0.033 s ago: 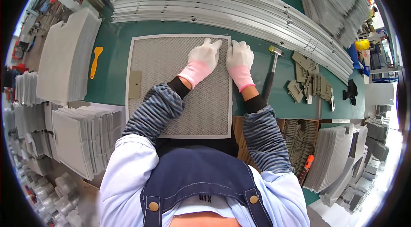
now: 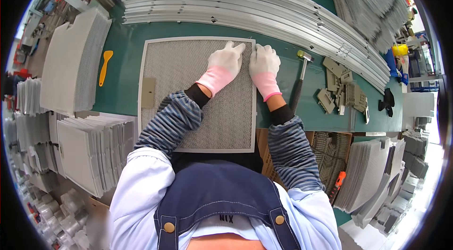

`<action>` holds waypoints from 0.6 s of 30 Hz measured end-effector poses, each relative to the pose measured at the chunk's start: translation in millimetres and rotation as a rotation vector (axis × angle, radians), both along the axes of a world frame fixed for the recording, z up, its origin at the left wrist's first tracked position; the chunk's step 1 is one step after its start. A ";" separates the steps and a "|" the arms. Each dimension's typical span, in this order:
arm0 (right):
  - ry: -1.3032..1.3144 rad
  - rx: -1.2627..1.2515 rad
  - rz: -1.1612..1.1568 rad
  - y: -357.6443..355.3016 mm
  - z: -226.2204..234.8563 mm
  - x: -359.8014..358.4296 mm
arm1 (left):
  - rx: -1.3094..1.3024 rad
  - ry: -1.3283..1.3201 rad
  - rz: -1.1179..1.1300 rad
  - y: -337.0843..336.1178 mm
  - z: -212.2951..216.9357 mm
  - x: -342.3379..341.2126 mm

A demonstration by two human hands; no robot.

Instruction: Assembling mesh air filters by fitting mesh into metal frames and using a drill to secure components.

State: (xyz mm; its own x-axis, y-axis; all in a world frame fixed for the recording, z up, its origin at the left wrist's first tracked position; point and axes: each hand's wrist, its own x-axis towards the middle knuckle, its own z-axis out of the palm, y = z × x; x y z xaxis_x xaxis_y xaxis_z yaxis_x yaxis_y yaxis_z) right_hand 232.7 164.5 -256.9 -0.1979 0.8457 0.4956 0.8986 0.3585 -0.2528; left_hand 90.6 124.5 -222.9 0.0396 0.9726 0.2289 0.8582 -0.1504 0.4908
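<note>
Head view is showing no clear change from the picture just before: the left hand (image 2: 225,63) is keeping one finger stretched toward the far right corner of the framed mesh panel (image 2: 226,108), and the right hand (image 2: 265,63) is staying bent beside that corner, so the work is remaining at this one spot. Whether either hand is gripping something, I cannot tell. The panel is lying on the green table (image 2: 125,61), jutting past its near edge.
</note>
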 end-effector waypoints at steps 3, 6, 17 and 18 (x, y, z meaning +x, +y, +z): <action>-0.012 -0.019 0.044 2.5 -5.2 2.3 | -0.018 0.031 -0.047 4.9 0.3 3.4; -0.028 -0.033 0.095 5.3 -9.9 4.2 | -0.067 0.111 -0.113 12.2 3.1 7.8; -0.053 -0.072 0.068 6.5 -1.0 1.4 | 0.025 0.191 -0.079 -12.3 -6.8 32.4; -0.055 -0.076 0.029 9.1 -5.6 3.8 | 0.032 0.177 -0.114 -25.5 -7.7 34.1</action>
State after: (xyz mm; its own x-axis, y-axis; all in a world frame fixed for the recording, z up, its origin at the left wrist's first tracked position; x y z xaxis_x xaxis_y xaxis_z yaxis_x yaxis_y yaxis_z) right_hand 236.5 173.7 -262.5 -0.2476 0.8740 0.4180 0.9015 0.3659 -0.2310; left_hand 124.7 99.0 -230.5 0.1913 0.9518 0.2397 0.9072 -0.2647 0.3270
